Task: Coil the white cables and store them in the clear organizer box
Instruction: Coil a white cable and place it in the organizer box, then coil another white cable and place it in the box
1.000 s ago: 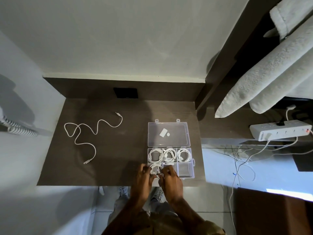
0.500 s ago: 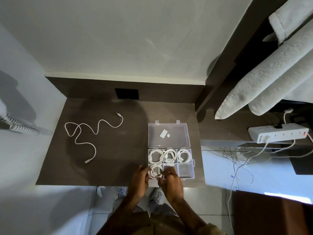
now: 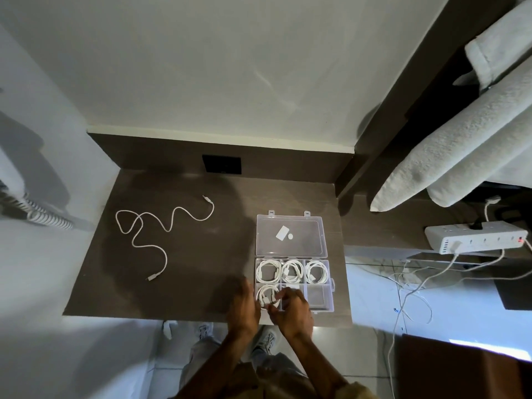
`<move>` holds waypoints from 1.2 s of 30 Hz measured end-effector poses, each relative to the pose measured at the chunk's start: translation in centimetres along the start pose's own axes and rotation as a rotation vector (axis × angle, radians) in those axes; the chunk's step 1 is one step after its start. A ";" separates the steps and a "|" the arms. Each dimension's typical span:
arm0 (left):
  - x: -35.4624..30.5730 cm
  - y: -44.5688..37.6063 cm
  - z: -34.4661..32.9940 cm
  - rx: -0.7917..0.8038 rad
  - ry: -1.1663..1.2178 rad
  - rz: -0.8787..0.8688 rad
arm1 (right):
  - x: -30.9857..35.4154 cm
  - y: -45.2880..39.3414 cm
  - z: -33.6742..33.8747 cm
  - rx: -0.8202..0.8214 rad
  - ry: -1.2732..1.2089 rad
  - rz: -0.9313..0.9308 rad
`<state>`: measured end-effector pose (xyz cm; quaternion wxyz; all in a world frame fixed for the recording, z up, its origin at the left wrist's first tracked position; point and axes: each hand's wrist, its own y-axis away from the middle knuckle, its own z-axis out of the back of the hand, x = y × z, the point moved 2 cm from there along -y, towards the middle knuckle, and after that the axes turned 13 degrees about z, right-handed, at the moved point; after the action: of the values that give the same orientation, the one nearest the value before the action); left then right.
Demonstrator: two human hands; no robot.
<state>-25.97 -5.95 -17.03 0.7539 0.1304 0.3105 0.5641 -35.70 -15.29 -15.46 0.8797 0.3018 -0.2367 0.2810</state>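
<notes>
A coiled grey cord shows at the far left edge, off the dark desk and well to the left of the clear organizer box. On the desk, well left of the box, one loose white cable lies uncoiled in a wavy line, one plug end toward the back and the other toward the front. A black wall plate sits on the back panel, behind and left of the box.

The left hand is just beside the box's front-left corner, its fingers extended and loosely together, blurred, gripping nothing that can be seen. The box stands open on the right part of the desk, its lid folded flat behind it with a white sticker on it. Three coiled cables fill the back row — one per compartment. A fourth coiled cable lies in the front-left compartment, and the right hand reaches over the box's front edge with curled fingers at that coil; whether they pinch it or only touch it I cannot tell. The front-right compartment is uncovered by the hand.

Right of the box, off the desk, a white power strip sits on a ledge with thin white leads hanging from it; pale towels hang above it.
</notes>
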 end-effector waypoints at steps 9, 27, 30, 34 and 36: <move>1.2 -0.6 4.3 0.058 0.121 0.046 | 2.5 0.1 0.1 0.031 0.237 0.127; 15.8 -13.2 16.3 -0.210 -0.089 0.134 | 23.0 -6.7 -5.9 0.211 -0.030 0.551; 16.1 -13.6 17.4 -0.079 0.061 0.144 | 23.5 -6.7 -5.6 0.191 -0.003 0.560; 16.1 -14.1 18.8 0.044 0.338 0.150 | 25.1 -8.3 -4.7 0.141 0.027 0.609; 15.7 -13.6 18.8 0.013 0.300 0.161 | 25.9 -8.9 -4.8 0.138 0.039 0.615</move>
<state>-1.24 7.10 -14.95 0.6504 0.0742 0.4119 0.6339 -9.89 -8.88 -7.22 0.7353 0.2693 -0.2804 0.5551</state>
